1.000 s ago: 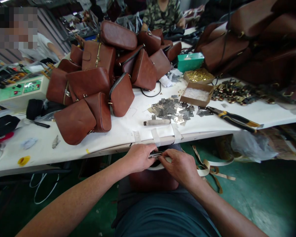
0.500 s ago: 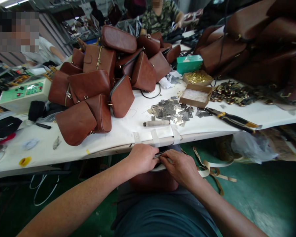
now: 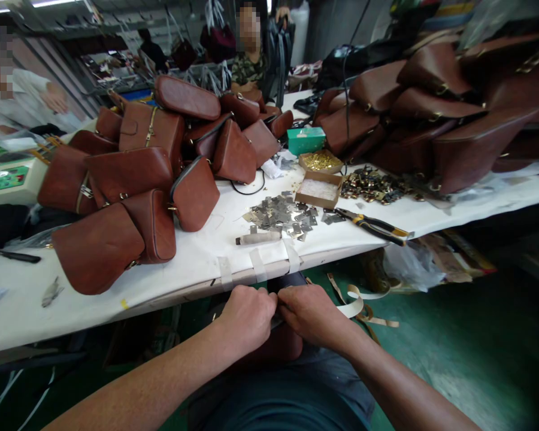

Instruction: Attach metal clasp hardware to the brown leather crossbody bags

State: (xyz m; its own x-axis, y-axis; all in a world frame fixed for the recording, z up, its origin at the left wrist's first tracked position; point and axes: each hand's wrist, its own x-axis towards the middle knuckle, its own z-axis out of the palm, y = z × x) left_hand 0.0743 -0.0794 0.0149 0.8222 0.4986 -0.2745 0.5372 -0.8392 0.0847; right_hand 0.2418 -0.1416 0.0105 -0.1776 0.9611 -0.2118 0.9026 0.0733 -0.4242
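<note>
A brown leather handbag (image 3: 282, 347) lies on my lap, mostly covered by my hands and forearms. At its upper edge, my left hand (image 3: 251, 316) is closed with the fingers curled in. Close against it, my right hand (image 3: 312, 312) is closed too, thumb and fingers pinched at the same edge. The exact part of the bag between the fingers is hidden. On the table in front lie a tape-wrapped rod (image 3: 259, 238) and a pile of thin metal plates (image 3: 278, 212).
Brown bags (image 3: 130, 176) are heaped at left, with more (image 3: 471, 120) at right. Pliers (image 3: 377, 226) lie near the table's front edge (image 3: 193, 293). Small boxes (image 3: 318, 190) and dark metal fittings (image 3: 377, 184) sit behind. Co-workers (image 3: 249, 66) are across the table. Strips (image 3: 354, 305) hang at right.
My view has swung to the right, so the table's contents appear further left. My hands have drawn closer together, and the dark and pale edge between them is now covered.
</note>
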